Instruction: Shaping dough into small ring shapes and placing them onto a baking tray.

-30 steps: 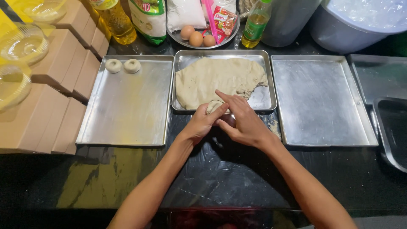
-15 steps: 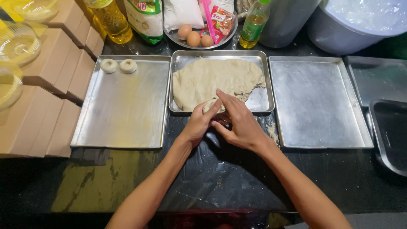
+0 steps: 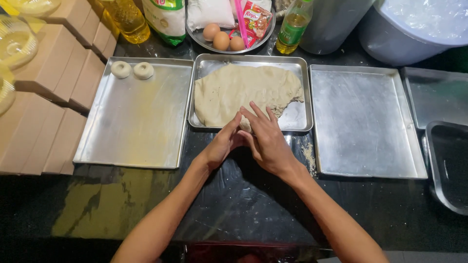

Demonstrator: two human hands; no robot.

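Dark glossy desk (image 3: 234, 204), yellowish smear near left. Three metal baking trays in row: left tray (image 3: 141, 131), middle tray (image 3: 297, 119) smaller and farther, right tray (image 3: 365, 126). Fourth tray (image 3: 434, 97) far right, dark pan (image 3: 451, 165) overlapping it. Cardboard boxes (image 3: 53, 92) stacked along left edge. Far side: round plate (image 3: 204, 44), oil bottle (image 3: 127, 19), green-labelled bottle (image 3: 294, 27), pale bucket (image 3: 409, 29). Crumbs (image 3: 308, 155) between middle and right trays.

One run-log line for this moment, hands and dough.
left hand: on small dough piece | right hand: cupped over same piece | dough sheet: in middle tray | two dough rings: left tray
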